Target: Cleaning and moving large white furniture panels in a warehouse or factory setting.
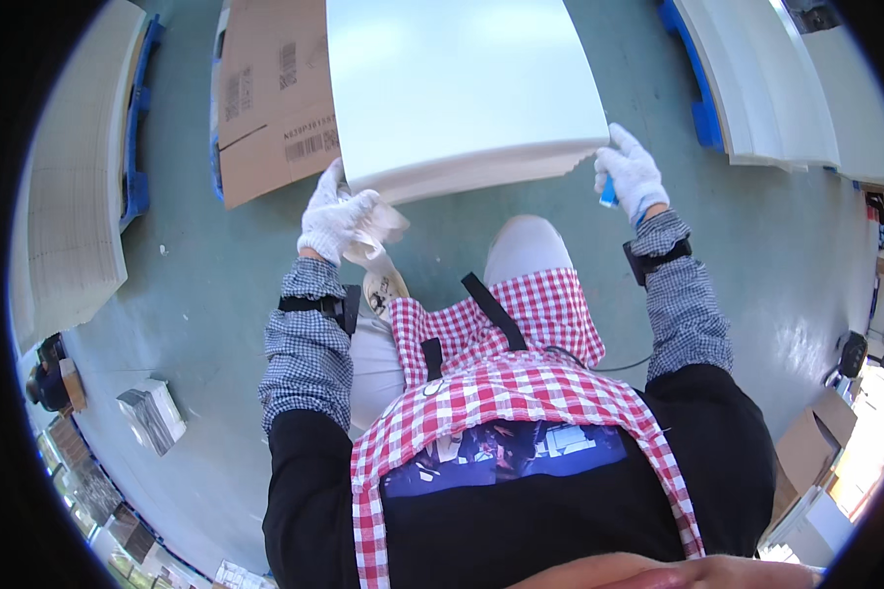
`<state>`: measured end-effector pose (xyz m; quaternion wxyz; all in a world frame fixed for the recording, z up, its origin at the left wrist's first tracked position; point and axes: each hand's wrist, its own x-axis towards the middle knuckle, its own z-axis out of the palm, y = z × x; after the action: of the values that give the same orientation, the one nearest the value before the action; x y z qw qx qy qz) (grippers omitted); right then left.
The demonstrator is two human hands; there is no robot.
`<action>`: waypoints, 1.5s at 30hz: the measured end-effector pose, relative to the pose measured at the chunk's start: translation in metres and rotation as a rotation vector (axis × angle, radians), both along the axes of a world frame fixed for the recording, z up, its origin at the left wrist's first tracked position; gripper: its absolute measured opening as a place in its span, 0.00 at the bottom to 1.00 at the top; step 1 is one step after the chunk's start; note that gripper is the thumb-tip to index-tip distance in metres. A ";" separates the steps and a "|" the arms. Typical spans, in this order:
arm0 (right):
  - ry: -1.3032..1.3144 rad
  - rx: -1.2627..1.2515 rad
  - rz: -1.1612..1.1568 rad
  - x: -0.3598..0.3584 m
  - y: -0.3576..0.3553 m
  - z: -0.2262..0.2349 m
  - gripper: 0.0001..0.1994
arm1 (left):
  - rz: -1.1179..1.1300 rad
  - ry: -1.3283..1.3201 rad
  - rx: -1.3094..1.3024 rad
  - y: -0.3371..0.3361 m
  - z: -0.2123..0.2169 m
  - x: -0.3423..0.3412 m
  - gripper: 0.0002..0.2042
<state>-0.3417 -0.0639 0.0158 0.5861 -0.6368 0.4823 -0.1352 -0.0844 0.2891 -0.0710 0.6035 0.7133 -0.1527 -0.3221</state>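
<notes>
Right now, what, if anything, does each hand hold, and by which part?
Left hand: crumpled white material, by a bunched part. Right hand: a small blue object; its held part is hidden.

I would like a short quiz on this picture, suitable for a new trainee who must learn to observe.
1. Which one holds the small blue object: the left hand or the right hand?
2. True or false: brown cardboard lies left of the white stack.
3. The apron is checked in: a) blue and white, b) red and white, c) green and white.
Key: 1. right hand; 2. true; 3. b
</notes>
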 end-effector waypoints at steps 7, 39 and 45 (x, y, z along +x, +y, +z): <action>0.215 -0.242 0.174 0.011 0.015 -0.009 0.15 | 0.110 -0.086 0.287 -0.003 0.030 -0.016 0.28; -0.189 0.090 -0.302 0.054 0.068 -0.037 0.20 | 0.229 0.077 0.231 0.007 0.031 -0.001 0.27; -0.204 0.179 -0.323 0.057 0.077 -0.024 0.18 | 0.223 0.094 0.216 0.009 0.028 0.003 0.27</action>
<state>-0.2842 0.0129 -0.0085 0.6570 -0.4796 0.5262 -0.2479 -0.0810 0.2981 -0.0432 0.5619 0.7706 -0.0089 -0.3007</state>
